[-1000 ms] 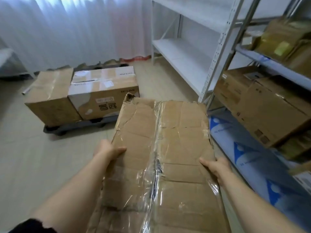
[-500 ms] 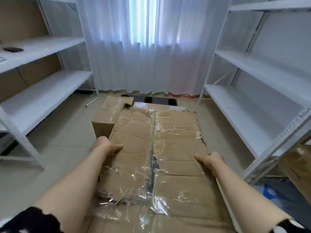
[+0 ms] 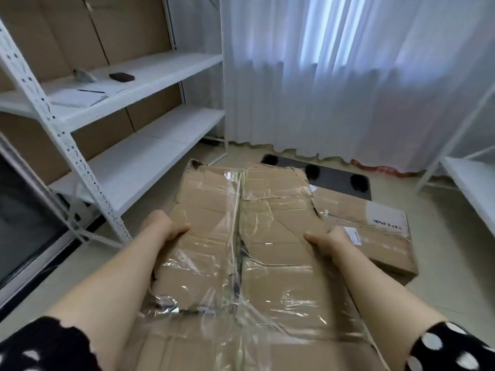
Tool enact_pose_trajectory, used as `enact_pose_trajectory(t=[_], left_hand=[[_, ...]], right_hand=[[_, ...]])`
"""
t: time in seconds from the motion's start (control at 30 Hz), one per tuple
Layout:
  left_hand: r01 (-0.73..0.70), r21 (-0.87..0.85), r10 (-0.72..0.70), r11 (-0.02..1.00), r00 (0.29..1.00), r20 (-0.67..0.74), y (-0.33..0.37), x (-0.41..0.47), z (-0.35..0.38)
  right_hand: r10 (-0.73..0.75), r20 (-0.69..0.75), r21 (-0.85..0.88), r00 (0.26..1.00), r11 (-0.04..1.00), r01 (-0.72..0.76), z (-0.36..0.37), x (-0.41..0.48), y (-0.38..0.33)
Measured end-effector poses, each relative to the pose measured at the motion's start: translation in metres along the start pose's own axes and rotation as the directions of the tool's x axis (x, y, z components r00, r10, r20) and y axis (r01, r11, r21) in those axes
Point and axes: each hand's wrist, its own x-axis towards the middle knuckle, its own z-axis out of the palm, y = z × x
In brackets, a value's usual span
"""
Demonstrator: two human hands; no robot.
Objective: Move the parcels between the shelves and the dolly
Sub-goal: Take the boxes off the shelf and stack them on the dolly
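Observation:
I carry a large worn cardboard parcel (image 3: 267,236) with clear tape down its middle, held in front of me. My left hand (image 3: 163,227) grips its left edge with the thumb on top. My right hand (image 3: 330,241) grips its right edge the same way. Beyond and to the right, another brown parcel (image 3: 375,231) with a white label lies on the black dolly (image 3: 334,176), whose far end shows bare. A white shelf unit (image 3: 150,153) stands at the left, its lower boards bare.
The left unit's upper board (image 3: 150,73) holds papers, a small dark object and a grey object. A white curtain (image 3: 348,76) hangs at the back. Part of a second white shelf unit (image 3: 471,178) shows at the right edge. Pale floor lies around the dolly.
My view has swung left, from the stocked right shelves past the window to the left shelf unit. The parcel stays in both hands; the dolly now lies to its right.

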Motion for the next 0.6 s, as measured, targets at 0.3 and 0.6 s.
enact_pose_trajectory(t=[0.3,0.6], left_hand=[[-0.03,-0.007,0.03,1.0,1.0,-0.006,0.043,0.196,-0.094],[-0.033,-0.053,0.03,0.998,0.998,-0.052,0.14,0.353,-0.14]], right_hand=[[0.02,0.025,-0.106,1.0,0.994,-0.017,0.106,0.107,-0.17],[-0.081,-0.027,-0.069,0.996,0.994,0.079,0.131,0.231,-0.321]])
